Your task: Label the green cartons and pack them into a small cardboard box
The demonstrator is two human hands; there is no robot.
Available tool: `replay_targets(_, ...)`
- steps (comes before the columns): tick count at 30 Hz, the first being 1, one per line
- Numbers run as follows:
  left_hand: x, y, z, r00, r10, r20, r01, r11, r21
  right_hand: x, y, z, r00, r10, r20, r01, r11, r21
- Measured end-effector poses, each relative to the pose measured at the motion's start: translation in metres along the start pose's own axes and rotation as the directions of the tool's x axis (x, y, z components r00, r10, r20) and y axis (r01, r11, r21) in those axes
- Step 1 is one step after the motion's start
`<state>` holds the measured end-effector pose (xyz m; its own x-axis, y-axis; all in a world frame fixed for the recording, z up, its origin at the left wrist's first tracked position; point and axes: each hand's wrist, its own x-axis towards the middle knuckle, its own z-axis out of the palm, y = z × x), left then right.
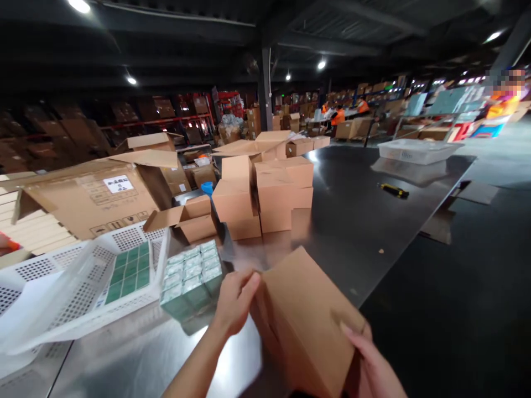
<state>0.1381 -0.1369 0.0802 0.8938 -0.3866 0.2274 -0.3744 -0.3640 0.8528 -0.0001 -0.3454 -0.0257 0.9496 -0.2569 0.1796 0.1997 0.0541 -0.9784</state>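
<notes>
Head view: a brown cardboard box is sitting tilted at the near edge of a shiny metal table, held between both hands.
Left hand: is pressing against the box's left edge, fingers curled round the upper corner and closed on the cardboard.
Right hand: is gripping the box's lower right corner, thumb lying on top, the other fingers hidden underneath.
Just left of the box: a wrapped block of green packs is standing on the table, touching a white perforated basket that is holding more green packs.
Behind: a stack of small cartons is rising mid-table, with a large open carton lying to its left.
Far end: a white tray and a yellow-black tool are lying well apart from the box.
</notes>
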Motion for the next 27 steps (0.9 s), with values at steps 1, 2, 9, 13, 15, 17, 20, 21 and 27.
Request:
replay_targets(1,-0.007,-0.006,-0.008,1.0,0.013,0.004,-0.012,0.996,-0.09,0.006,-0.013,-0.003,0.99,-0.075,-0.119,0.068,0.996,-0.065)
replay_targets(2,-0.013,-0.014,-0.015,1.0,0.007,0.024,-0.003,0.989,-0.151,0.013,-0.025,-0.005,0.963,-0.193,-0.189,0.162,0.972,-0.171)
replay_targets(9,-0.028,-0.063,-0.003,0.955,-0.295,0.029,0.285,0.89,-0.357,0.065,-0.03,-0.013,0.894,-0.368,0.257,0.448,0.701,-0.555)
replay_targets(13,-0.023,-0.061,0.019,0.962,-0.269,-0.039,0.233,0.893,-0.385,0.055,-0.012,-0.017,0.92,-0.311,0.24,0.393,0.721,-0.571)
replay_targets(15,-0.022,-0.056,0.025,0.962,-0.263,-0.078,0.233,0.933,-0.275,0.048,-0.014,-0.021,0.914,-0.302,0.27,0.405,0.711,-0.576)
replay_targets(17,-0.025,-0.052,0.03,0.961,-0.251,-0.121,0.222,0.952,-0.211,0.043,-0.023,-0.023,0.919,-0.254,0.3,0.387,0.717,-0.579)
replay_targets(20,-0.035,-0.051,0.04,0.957,-0.237,-0.168,0.189,0.948,-0.258,0.037,-0.04,-0.024,0.921,-0.162,0.353,0.357,0.713,-0.603)
replay_targets(21,-0.04,-0.052,0.044,0.953,-0.245,-0.176,0.187,0.938,-0.291,0.034,-0.045,-0.024,0.92,-0.137,0.368,0.352,0.705,-0.616)
replay_targets(27,-0.056,-0.064,0.062,0.907,-0.33,-0.261,0.15,0.833,-0.533,-0.001,-0.062,-0.013,0.868,-0.085,0.489,0.425,0.637,-0.644)
